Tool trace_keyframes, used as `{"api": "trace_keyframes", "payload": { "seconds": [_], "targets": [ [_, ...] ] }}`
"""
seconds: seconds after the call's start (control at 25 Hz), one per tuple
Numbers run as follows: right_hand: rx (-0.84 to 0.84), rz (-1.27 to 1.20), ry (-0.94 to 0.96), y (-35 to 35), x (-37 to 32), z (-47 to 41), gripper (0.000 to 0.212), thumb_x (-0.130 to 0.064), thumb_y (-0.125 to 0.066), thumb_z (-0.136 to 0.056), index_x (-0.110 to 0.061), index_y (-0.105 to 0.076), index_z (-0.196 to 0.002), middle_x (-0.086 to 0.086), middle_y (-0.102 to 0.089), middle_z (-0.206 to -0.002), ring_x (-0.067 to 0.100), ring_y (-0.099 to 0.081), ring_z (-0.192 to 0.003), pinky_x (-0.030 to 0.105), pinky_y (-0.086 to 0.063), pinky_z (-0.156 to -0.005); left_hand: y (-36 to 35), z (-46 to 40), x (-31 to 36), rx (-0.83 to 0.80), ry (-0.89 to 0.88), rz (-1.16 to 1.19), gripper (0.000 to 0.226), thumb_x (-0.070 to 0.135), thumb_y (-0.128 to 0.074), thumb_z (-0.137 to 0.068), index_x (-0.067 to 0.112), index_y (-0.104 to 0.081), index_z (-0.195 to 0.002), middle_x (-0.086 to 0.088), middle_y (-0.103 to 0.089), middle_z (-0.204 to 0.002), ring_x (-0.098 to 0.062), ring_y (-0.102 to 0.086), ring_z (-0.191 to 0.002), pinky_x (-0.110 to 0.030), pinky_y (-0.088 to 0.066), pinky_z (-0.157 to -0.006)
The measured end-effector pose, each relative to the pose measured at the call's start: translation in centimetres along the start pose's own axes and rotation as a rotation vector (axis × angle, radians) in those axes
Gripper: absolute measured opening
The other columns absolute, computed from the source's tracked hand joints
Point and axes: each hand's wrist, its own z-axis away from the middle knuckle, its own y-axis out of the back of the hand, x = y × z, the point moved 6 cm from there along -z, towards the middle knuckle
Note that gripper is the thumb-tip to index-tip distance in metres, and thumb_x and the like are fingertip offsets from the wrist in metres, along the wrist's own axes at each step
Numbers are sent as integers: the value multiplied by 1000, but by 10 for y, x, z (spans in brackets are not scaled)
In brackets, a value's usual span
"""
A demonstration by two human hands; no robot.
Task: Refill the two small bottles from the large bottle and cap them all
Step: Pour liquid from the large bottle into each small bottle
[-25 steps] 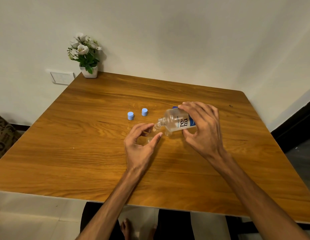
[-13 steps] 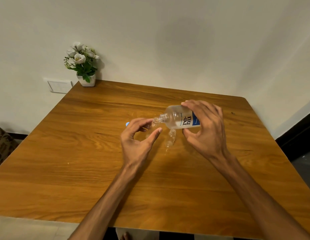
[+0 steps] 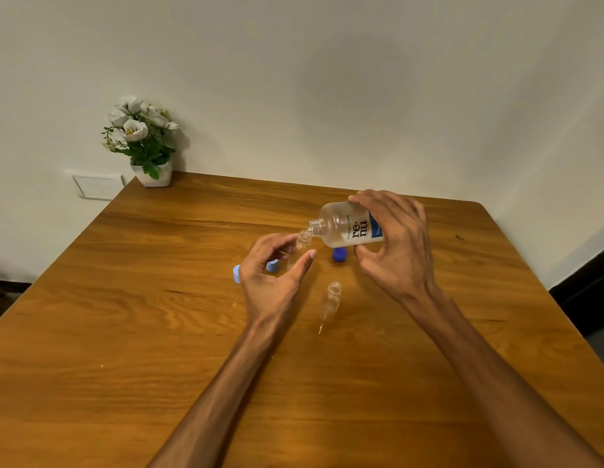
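Note:
My right hand (image 3: 395, 244) grips the large clear bottle (image 3: 344, 226), tipped on its side with its open neck pointing left. My left hand (image 3: 273, 275) holds a small clear bottle (image 3: 298, 246) between thumb and fingers, its mouth right under the large bottle's neck. The second small bottle (image 3: 329, 302) stands uncapped on the table (image 3: 125, 315) between my wrists. Two light blue caps (image 3: 237, 273) (image 3: 272, 265) lie left of my left hand, partly hidden by it. A darker blue cap (image 3: 340, 255) lies under the large bottle.
A white pot of flowers (image 3: 143, 143) stands at the table's back left corner against the wall. A wall socket plate (image 3: 98, 186) is beside it. The table's right edge runs close to a dark floor strip.
Both hands have lifted with their bottles, away from the table top. The second small bottle and the dark blue cap have come into sight. The camera has tilted up.

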Motion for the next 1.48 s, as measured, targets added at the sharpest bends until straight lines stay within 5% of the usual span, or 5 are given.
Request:
{"api": "trace_keyframes", "payload": {
  "seconds": [0.2, 0.6, 1.48],
  "targets": [
    [-34, -28, 13, -17, 8, -2, 75, -11, -82, -67, -14, -61, -140, 5, -66, -138, 23, -56, -133, 45, -35, -116, -5, 1, -17, -8, 54, 3, 39, 15, -89, -81, 17, -73, -116, 2, -71, -112, -13, -69, -101, -29, -62, -83],
    [-29, -38, 40, -20, 10, -6, 71, -13, -79, -71, -13, -61, -139, 6, -66, -138, 24, -55, -133, 37, -29, -115, -6, 0, -18, -20, 48, 2, 39, 22, -87, -81, 20, -71, -117, 8, -70, -111, -12, -68, -101, -25, -60, -83],
    [-26, 9, 111, -15, 7, -13, 68, -13, -76, -71, -12, -62, -138, 8, -66, -137, 27, -56, -133, 39, -29, -116, -6, 0, -19, -16, 48, -5, 39, 17, -89, -81, 15, -73, -117, -3, -72, -113, -15, -69, -101, -25, -60, -84]
  ]
}}
